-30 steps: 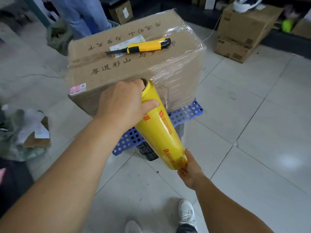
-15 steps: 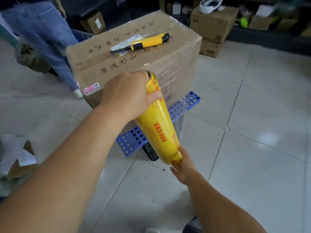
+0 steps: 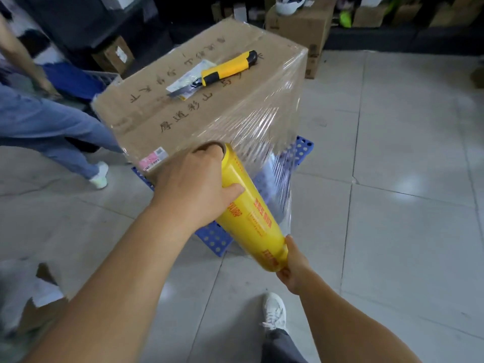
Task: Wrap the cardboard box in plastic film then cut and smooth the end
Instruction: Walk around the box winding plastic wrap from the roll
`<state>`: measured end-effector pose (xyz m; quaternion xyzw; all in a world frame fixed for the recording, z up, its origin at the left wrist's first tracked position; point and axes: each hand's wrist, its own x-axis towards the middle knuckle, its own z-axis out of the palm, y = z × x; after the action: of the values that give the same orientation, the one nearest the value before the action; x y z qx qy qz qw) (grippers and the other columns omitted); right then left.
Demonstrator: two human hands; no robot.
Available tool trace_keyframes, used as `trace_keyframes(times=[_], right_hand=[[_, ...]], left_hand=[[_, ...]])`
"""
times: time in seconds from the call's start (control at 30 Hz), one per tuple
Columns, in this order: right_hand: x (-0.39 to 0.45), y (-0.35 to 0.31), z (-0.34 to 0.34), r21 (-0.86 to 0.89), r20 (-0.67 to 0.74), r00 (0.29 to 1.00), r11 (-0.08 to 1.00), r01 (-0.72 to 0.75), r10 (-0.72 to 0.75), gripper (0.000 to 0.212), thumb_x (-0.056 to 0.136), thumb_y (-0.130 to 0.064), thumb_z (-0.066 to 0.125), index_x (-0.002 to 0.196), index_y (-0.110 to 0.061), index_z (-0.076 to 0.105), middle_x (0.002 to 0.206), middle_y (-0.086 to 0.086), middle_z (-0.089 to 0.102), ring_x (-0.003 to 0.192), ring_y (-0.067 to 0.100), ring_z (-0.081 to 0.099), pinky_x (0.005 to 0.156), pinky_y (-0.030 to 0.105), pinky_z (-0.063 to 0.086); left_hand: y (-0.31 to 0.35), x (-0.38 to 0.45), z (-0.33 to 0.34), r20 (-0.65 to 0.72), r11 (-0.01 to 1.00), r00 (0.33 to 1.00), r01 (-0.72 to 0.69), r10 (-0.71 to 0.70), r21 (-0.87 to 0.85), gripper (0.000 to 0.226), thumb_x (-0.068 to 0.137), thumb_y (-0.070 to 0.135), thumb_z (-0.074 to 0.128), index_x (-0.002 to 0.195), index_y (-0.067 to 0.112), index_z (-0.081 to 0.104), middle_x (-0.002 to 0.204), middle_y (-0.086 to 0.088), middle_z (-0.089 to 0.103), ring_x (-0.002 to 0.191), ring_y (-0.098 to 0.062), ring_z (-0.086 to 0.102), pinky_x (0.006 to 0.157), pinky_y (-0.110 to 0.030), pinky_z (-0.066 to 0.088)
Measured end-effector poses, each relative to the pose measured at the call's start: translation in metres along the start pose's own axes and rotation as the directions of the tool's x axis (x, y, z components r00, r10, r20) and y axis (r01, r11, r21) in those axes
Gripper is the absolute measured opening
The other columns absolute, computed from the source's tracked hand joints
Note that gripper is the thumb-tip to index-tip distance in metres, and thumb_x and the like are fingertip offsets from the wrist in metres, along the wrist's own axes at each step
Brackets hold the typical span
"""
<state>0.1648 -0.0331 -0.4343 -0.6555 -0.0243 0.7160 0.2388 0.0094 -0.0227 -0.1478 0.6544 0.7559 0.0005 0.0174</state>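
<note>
A large cardboard box [image 3: 167, 106] with handwritten characters stands on a blue perforated plastic pallet [image 3: 303, 150]. Clear plastic film [image 3: 264, 132] covers its right side and stretches from the box's near right corner down to a yellow roll of film [image 3: 251, 210]. My left hand [image 3: 193, 189] grips the roll's upper end, fingers inside the core and thumb on the outside. My right hand [image 3: 293, 263] holds the roll's lower end. A yellow and black utility knife [image 3: 225, 69] lies on top of the box with its blade out.
Another person in jeans [image 3: 47, 129] stands close to the left of the box. More cardboard boxes [image 3: 301, 24] sit at the back by dark shelving. Torn cardboard and paper [image 3: 31, 297] lie on the floor at the lower left. My white shoe [image 3: 275, 313] is below the roll.
I have moved to the left around the box's near corner with the roll. A longer sheet of film now stretches from the box's right side to the roll.
</note>
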Motion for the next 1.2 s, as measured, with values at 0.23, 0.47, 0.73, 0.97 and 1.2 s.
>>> trace_keyframes(times=[0.23, 0.47, 0.73, 0.97, 1.2], right_hand=[[0.0, 0.007, 0.037, -0.018, -0.04, 0.999, 1.0, -0.009, 0.008, 0.055, 0.085, -0.061, 0.054, 0.12, -0.018, 0.054, 0.113, 0.012, 0.061, 0.084, 0.019, 0.058, 0.065, 0.028, 0.049], [-0.009, 0.035, 0.049, 0.046, -0.066, 0.997, 0.999, -0.024, 0.027, 0.049, 0.087, -0.062, 0.051, 0.106, -0.018, 0.057, 0.085, 0.006, 0.06, 0.071, 0.017, 0.055, 0.061, 0.028, 0.044], [-0.022, 0.078, 0.074, 0.206, -0.063, 0.997, 0.977, 0.054, -0.041, 0.03, 0.088, -0.054, 0.049, 0.076, -0.026, 0.047, 0.072, -0.002, 0.044, 0.058, 0.011, 0.035, 0.054, 0.024, 0.032], [-0.028, 0.1, 0.089, 0.201, -0.096, 0.992, 0.974, 0.104, -0.086, 0.035, 0.088, -0.06, 0.046, 0.078, -0.027, 0.045, 0.075, -0.002, 0.043, 0.061, 0.011, 0.036, 0.055, 0.023, 0.032], [-0.032, 0.108, 0.071, 0.19, -0.099, 0.993, 0.979, 0.075, -0.057, 0.056, 0.086, -0.065, 0.047, 0.12, -0.022, 0.056, 0.119, 0.005, 0.059, 0.095, 0.018, 0.058, 0.064, 0.026, 0.047]], left_hand=[[-0.029, 0.006, -0.009, 0.011, 0.997, 0.999, -0.034, 0.034, -0.066, 0.034, 0.081, 0.04, 0.065, 0.098, 0.018, 0.045, 0.102, -0.008, 0.06, 0.094, -0.031, 0.055, 0.064, -0.033, 0.034], [-0.049, -0.007, -0.009, -0.032, 0.988, 0.993, -0.119, 0.116, -0.1, 0.041, 0.076, 0.055, 0.064, 0.089, 0.02, 0.048, 0.078, 0.0, 0.047, 0.098, -0.031, 0.055, 0.062, -0.031, 0.032], [-0.096, -0.015, -0.013, -0.013, 0.944, 0.944, -0.33, 0.33, -0.02, 0.022, 0.086, 0.028, 0.057, 0.098, 0.018, 0.042, 0.105, -0.008, 0.06, 0.095, -0.033, 0.057, 0.065, -0.035, 0.036], [-0.112, -0.016, -0.015, -0.055, 0.922, 0.924, -0.381, 0.378, -0.063, 0.039, 0.083, 0.045, 0.062, 0.107, 0.015, 0.052, 0.101, -0.012, 0.064, 0.092, -0.034, 0.058, 0.065, -0.033, 0.036], [-0.083, -0.038, -0.013, -0.105, 0.918, 0.917, -0.392, 0.384, -0.066, 0.048, 0.085, 0.058, 0.049, 0.106, 0.014, 0.052, 0.105, -0.01, 0.063, 0.097, -0.033, 0.057, 0.066, -0.033, 0.03]])
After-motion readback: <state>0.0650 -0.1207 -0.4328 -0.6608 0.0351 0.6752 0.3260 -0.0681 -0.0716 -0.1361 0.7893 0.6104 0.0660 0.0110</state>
